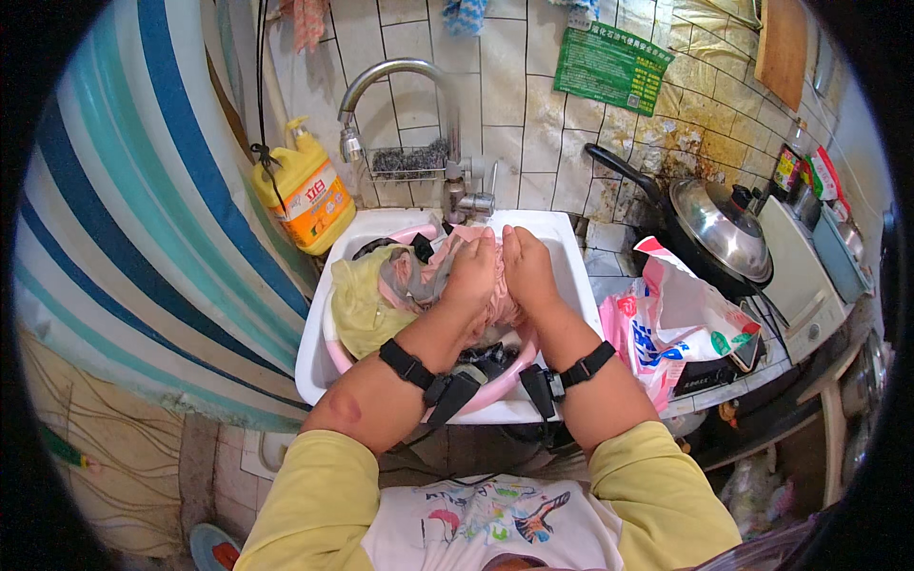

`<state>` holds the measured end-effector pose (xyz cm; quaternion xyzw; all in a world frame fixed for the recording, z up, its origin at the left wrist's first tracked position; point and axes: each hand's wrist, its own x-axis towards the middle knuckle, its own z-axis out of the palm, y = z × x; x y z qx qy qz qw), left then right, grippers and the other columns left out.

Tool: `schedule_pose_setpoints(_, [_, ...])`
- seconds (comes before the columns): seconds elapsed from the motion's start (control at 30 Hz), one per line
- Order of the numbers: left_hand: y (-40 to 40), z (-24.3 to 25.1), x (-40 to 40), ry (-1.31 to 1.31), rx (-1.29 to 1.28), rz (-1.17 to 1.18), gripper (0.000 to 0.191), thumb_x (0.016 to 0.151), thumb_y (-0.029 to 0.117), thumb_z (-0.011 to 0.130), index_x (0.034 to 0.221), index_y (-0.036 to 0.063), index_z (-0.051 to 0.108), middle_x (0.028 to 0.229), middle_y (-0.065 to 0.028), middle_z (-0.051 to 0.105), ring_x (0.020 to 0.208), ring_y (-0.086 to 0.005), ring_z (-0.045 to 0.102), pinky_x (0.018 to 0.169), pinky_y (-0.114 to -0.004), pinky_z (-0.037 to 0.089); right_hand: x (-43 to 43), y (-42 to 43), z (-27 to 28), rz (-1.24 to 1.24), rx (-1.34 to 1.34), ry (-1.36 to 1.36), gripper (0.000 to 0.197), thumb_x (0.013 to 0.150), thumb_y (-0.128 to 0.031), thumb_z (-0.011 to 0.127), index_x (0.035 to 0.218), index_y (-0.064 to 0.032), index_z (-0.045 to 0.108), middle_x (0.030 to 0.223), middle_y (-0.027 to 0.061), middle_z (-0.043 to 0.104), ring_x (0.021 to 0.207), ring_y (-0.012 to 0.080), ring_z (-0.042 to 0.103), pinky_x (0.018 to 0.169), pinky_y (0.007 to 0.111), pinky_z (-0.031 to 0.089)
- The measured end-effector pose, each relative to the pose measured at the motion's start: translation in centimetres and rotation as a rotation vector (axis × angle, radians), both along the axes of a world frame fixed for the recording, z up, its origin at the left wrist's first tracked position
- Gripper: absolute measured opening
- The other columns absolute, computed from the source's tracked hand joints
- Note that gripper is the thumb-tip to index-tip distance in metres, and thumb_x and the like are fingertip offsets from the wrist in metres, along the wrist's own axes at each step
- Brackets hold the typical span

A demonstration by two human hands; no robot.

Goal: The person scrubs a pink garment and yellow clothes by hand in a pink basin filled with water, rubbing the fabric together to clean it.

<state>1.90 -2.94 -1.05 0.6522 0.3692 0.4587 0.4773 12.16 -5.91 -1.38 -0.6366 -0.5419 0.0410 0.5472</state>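
Note:
My left hand [473, 275] and my right hand [528, 268] are side by side over a white sink [585, 285], both closed on a bunched pink cloth [505, 303] whose folds hang between them. The cloth lies over a pink plastic basin [500, 389] standing in the sink. Wet yellow-green fabric [364, 303] spreads over the basin's left side, with sheer grey fabric beside it. Dark cloth [493, 357] shows low in the basin, between my forearms. A chrome faucet [400, 68] arches above the back left of the sink.
A yellow pump jug of detergent [307, 193] stands behind the sink's left corner, near a striped curtain [164, 214]. On the right are an opened plastic detergent bag [671, 321] and a lidded wok [721, 228]. A wire rack [410, 160] with scouring pads is on the wall.

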Motion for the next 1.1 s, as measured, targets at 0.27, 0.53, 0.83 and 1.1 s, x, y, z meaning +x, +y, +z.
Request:
schedule_pose_setpoints(0.27, [3.3,-3.7,-0.6,-0.227,-0.348,-0.142,0.050,0.099,0.042,0.041,0.109,-0.0027,0.060,0.101,-0.0112,0.065,0.094,-0.0202,0.062,0.081,-0.029,0.047,-2.9,-0.9,1.0,0.063,-0.019,-0.075,0.035,0.096,-0.026,0.050,0.076,0.0028,0.052,0.070,0.0284,0.053,0.063,0.0439,0.049,0.060,0.044,0.042])
schedule_pose_setpoints(0.53, [1.3,-1.3,-0.5,0.005,-0.170,-0.122,0.049,0.100,0.039,0.039,0.111,-0.0042,0.059,0.104,-0.0122,0.064,0.091,-0.0211,0.061,0.083,-0.033,0.046,-0.4,0.2,-0.3,0.000,-0.098,0.022,0.036,0.095,-0.034,0.048,0.081,-0.0012,0.056,0.078,0.0281,0.059,0.077,0.0487,0.056,0.067,0.051,0.044])
schedule_pose_setpoints(0.83, [0.3,-0.5,-0.4,-0.017,-0.091,-0.109,0.051,0.101,0.040,0.037,0.111,-0.0053,0.057,0.102,-0.0110,0.063,0.093,-0.0170,0.057,0.085,-0.030,0.044,0.0,-0.1,0.0,0.079,-0.049,0.106,0.035,0.092,-0.029,0.050,0.076,0.0017,0.055,0.075,0.0278,0.058,0.074,0.0477,0.055,0.067,0.049,0.044])
schedule_pose_setpoints(1.1, [1.7,-3.2,0.6,-0.056,-0.117,-0.054,0.047,0.098,0.033,0.039,0.101,-0.0083,0.061,0.089,-0.0175,0.065,0.082,-0.0242,0.059,0.079,-0.034,0.045,-0.8,-0.8,0.7,0.091,-0.104,0.100,0.033,0.092,-0.028,0.051,0.079,0.0016,0.053,0.075,0.0283,0.056,0.072,0.0470,0.054,0.064,0.046,0.044])
